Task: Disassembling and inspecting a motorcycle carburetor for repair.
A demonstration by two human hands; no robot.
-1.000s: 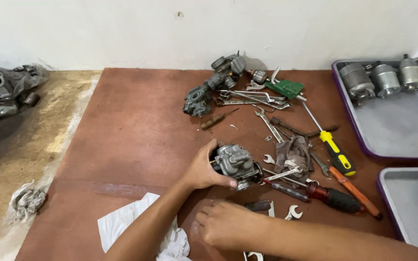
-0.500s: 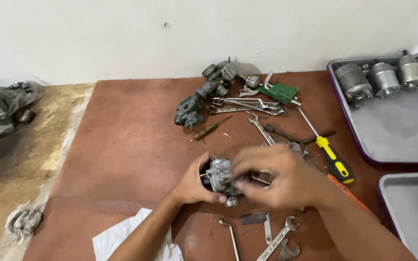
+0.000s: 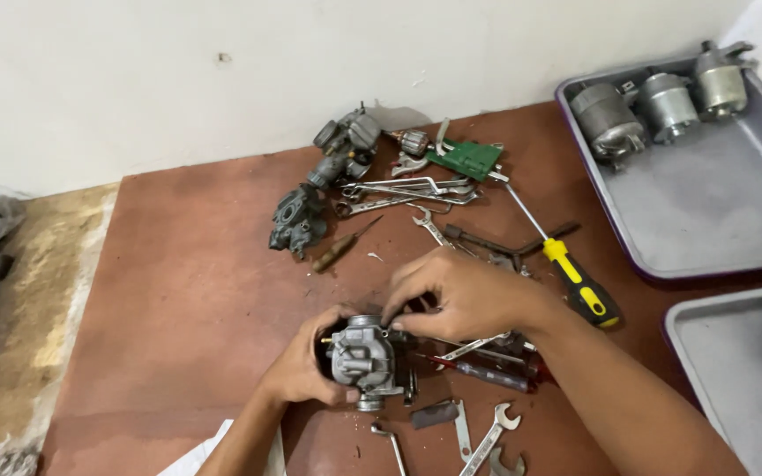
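right hand shifted onto carburetor top; left hand grip cradles it.

Dull grey cast metal, the carburetor. Beside it, spanners of shiny smooth steel; the board beneath looks like matt reddish-brown wood, perhaps laminate.
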